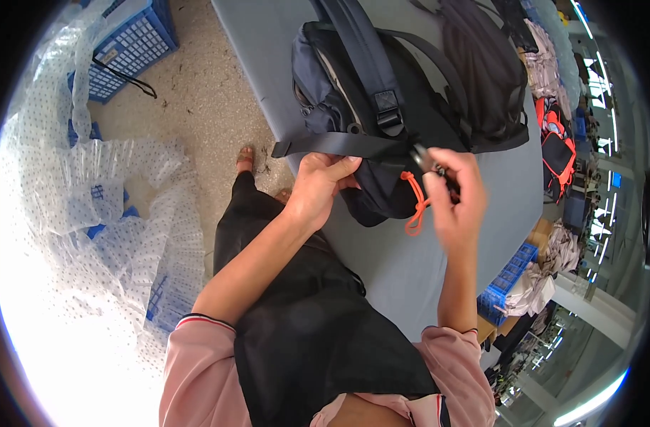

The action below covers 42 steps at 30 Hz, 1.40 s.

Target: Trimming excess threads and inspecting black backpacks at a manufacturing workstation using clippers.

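A dark blue and black backpack (424, 92) lies on the grey table, its shoulder strap (373, 60) and buckle facing up. My left hand (316, 186) is closed on the lower edge of the backpack, thumb pressed just under a flat black webbing strap (325, 146). My right hand (459, 192) is closed around small thread snips (423, 158), partly hidden by the fingers and blurred. Their dark metal tip points at the backpack's lower corner, by the end of the webbing. An orange cord (414, 203) hangs beside the right hand; where it is fastened I cannot tell.
A second dark backpack (485, 78) lies beyond, at the right of the grey table (396, 274). Blue crates (126, 57) and bubble wrap (126, 235) stand to the left on the floor. At the right are an orange and black bag (556, 153) and another blue crate (506, 285).
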Tool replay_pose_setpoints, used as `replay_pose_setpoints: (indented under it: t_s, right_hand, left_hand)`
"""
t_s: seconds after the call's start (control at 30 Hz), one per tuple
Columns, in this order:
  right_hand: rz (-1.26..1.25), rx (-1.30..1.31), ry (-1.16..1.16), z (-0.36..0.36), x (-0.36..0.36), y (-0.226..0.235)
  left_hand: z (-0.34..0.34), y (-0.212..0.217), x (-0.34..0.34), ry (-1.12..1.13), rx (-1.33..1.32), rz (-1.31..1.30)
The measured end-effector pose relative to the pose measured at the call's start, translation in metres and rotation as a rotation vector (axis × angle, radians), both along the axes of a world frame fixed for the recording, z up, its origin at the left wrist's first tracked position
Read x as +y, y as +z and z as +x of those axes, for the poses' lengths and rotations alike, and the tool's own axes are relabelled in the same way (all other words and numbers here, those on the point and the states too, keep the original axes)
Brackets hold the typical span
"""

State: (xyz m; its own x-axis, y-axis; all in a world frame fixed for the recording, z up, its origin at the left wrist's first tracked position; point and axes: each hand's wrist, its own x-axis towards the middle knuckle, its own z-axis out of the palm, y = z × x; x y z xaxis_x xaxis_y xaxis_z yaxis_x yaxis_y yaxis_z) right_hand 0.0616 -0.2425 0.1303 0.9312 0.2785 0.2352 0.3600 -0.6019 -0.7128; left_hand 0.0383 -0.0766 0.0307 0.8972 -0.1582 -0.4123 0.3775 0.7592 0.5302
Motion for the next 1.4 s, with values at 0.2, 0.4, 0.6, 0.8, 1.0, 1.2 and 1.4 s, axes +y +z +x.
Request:
replay_pose_setpoints:
  t_s: [0.2,0.4,0.6,0.8,1.0,1.2,1.4]
  right_hand:
    - [-0.525,-0.152,0.122,-0.014,0.011,0.001]
    - [-0.657,-0.412,0.145,-0.009,0.01,-0.003]
    - [-0.194,-0.17,-0.115,-0.014,-0.004,-0.002]
    - [-0.193,-0.253,-0.55,-0.039,-0.06,0.017]
    - [0.263,0.435,-0.791,-0.071,-0.128,-0.07]
    - [0.783,0.381,-0.926,-0.059,-0.108,-0.094]
    - [0.757,0.258,-0.982,-0.013,-0.093,-0.128]
  left_hand:
    - [0.001,-0.003,0.001,-0.021,-0.025,-0.014]
    - [0.005,0.0,-0.001,-0.038,-0.035,0.001]
    - [0.004,0.0,0.004,-0.001,0.01,0.031]
    - [-0.01,-0.009,0.014,0.005,0.08,0.17]
    - [-0.053,-0.017,0.091,-0.907,0.051,1.014]
    - [0.039,0.071,-0.006,-0.711,-0.855,1.223]
    - [0.121,0.007,-0.121,-0.586,-1.31,1.625]
